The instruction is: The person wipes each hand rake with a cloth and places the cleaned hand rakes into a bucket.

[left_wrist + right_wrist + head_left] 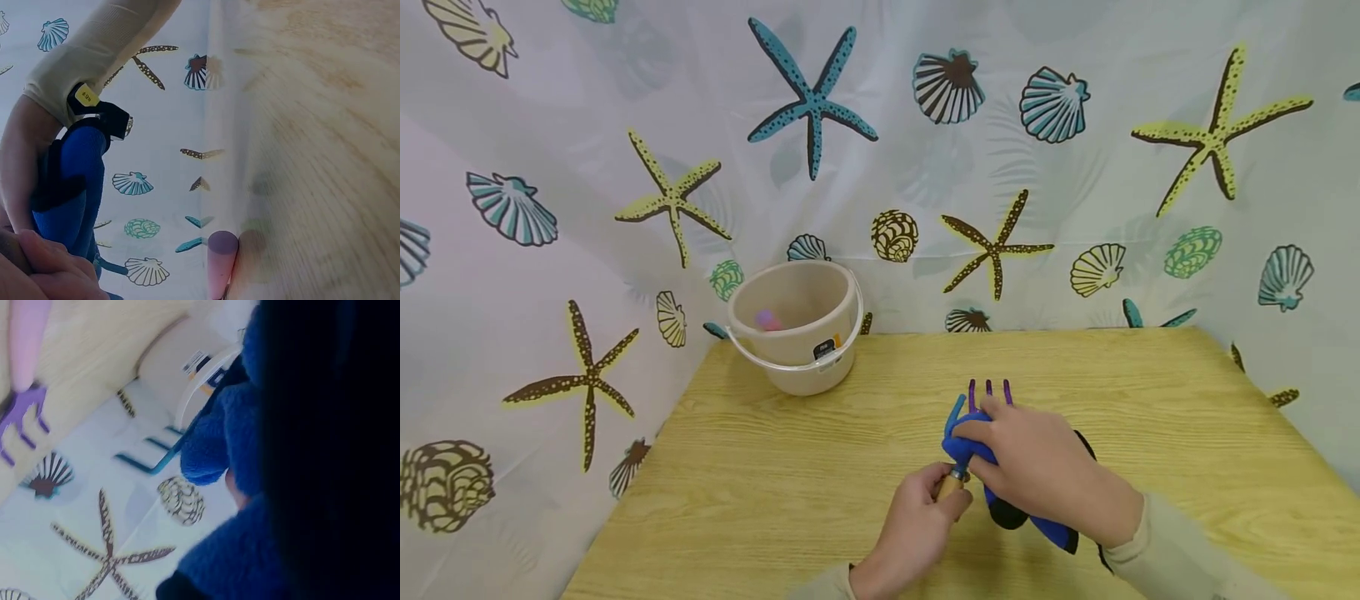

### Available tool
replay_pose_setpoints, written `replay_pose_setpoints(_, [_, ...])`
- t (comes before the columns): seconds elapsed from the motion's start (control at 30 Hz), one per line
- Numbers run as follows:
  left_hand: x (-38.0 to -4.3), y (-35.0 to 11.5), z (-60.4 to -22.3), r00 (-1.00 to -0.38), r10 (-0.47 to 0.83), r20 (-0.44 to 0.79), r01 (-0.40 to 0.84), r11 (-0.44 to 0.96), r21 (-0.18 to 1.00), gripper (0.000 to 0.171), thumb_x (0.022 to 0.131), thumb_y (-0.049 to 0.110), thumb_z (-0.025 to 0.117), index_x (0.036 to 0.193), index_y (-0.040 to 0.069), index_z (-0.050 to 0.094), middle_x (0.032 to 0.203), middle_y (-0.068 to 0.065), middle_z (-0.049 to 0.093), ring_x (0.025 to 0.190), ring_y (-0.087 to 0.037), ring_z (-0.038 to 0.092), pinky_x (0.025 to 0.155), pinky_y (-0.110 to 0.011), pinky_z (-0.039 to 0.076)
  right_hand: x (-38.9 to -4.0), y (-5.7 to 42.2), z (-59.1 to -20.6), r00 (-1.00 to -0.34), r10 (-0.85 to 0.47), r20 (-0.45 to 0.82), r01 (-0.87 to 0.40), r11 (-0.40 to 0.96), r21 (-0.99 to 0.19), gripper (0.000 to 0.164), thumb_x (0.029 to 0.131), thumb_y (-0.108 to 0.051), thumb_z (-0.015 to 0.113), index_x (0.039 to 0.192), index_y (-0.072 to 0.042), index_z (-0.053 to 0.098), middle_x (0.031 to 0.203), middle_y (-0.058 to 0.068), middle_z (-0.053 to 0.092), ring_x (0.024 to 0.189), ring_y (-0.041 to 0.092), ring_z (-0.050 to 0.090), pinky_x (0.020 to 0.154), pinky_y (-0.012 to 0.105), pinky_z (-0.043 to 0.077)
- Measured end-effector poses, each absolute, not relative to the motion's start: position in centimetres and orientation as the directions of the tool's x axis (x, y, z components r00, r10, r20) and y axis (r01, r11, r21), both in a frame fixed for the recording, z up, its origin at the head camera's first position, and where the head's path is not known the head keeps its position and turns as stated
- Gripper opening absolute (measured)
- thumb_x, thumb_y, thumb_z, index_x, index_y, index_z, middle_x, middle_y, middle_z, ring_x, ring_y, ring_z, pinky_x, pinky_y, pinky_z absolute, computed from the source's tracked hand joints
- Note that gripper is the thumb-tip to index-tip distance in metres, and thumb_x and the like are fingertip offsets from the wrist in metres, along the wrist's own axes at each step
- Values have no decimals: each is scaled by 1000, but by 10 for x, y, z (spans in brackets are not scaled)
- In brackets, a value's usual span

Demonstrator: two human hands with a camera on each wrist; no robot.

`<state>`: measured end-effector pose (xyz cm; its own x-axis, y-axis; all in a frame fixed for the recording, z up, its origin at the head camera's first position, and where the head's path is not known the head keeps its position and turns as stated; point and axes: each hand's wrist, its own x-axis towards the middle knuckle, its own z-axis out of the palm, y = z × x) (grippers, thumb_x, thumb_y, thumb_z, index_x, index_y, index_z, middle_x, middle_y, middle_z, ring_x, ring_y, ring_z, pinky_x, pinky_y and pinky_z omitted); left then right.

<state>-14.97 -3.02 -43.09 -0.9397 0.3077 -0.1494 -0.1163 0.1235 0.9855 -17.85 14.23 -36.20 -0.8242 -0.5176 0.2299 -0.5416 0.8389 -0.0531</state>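
My left hand (917, 512) grips the wooden handle of a small hand rake (951, 486) with blue metal tines. Around the rake's metal neck, just above that handle, my right hand (1037, 458) pinches a fuzzy blue cloth (964, 450) with black trim. The rest of the cloth hangs below the right palm. In the right wrist view the blue rake's tines (150, 467) stick out past the cloth. Beyond the hands lies a second hand rake (25, 412) with purple tines and a pink handle, mostly hidden behind the right hand in the head view.
A beige bucket (820, 367) with a white handle stands at the table's back left, with a pink and purple thing (769, 320) inside. The wooden table (760, 492) meets a curtain (910, 167) printed with shells and starfish at the back and sides.
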Motion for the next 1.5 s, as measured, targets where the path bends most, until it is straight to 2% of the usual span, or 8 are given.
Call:
replay_pose_setpoints(0.23, [-147,-29,-430,-936,304,-179,-125,187,974,28,96,20,62,120,7,66,80,-2,55,64,-13,47,51,-22,38,-194,151,-364,-856,-418,303,-427,903,41,28,86,-26,75,113,-20,77,93,9,64,56,13,55,39,26,43])
replay_pose_setpoints(0.43, [-147,-28,-429,-935,302,-185,-135,178,975,33,96,22,62,124,4,63,82,-3,57,64,-14,47,52,-23,39,-181,145,-361,-851,-444,282,-454,890,32,30,86,-28,77,116,-21,76,118,20,68,72,26,71,41,29,47])
replay_pose_setpoints(0.57, [-147,-27,-430,-934,310,-176,-134,153,979,29,95,20,61,119,3,64,78,-2,55,60,-12,45,49,-21,37,-169,141,-363,-853,-440,280,-451,892,27,32,86,-29,78,116,-21,74,127,24,65,80,32,72,41,30,48])
replay_pose_setpoints(0.83, [-147,-29,-434,-932,322,-164,-132,120,984,27,95,16,58,116,0,63,68,3,49,49,-9,36,44,-20,31,-150,141,-369,-852,-485,197,-495,869,0,36,86,-34,78,120,-26,72,116,11,67,85,23,69,47,29,52])
replay_pose_setpoints(1.07, [-147,-27,-433,-939,306,-155,-114,148,982,37,96,19,60,129,1,61,80,-2,54,62,-12,45,49,-20,37,-167,151,-377,-839,-412,356,-440,898,2,36,83,-28,80,118,-24,73,116,17,69,86,30,73,43,30,51])
replay_pose_setpoints(1.3, [-144,-27,-431,-951,271,-151,-109,165,980,32,95,19,63,124,3,64,84,-3,56,67,-13,47,52,-21,38,-194,161,-375,-854,-341,393,-371,929,1,31,87,-23,76,116,-13,74,96,17,65,53,17,52,37,29,45])
replay_pose_setpoints(1.4, [-145,-29,-431,-957,261,-127,-88,157,984,32,96,19,63,123,3,63,85,-2,55,67,-13,46,53,-21,38,-195,163,-370,-891,-318,323,-355,933,-59,32,90,-23,71,120,-13,73,99,16,65,53,15,49,38,27,40])
replay_pose_setpoints(1.5, [-146,-32,-431,-965,244,-99,-63,150,987,30,97,20,62,121,3,63,78,0,49,62,-12,41,50,-21,34,-188,162,-369,-906,-323,274,-361,927,-102,33,90,-26,71,122,-16,72,106,17,66,58,16,57,40,26,40])
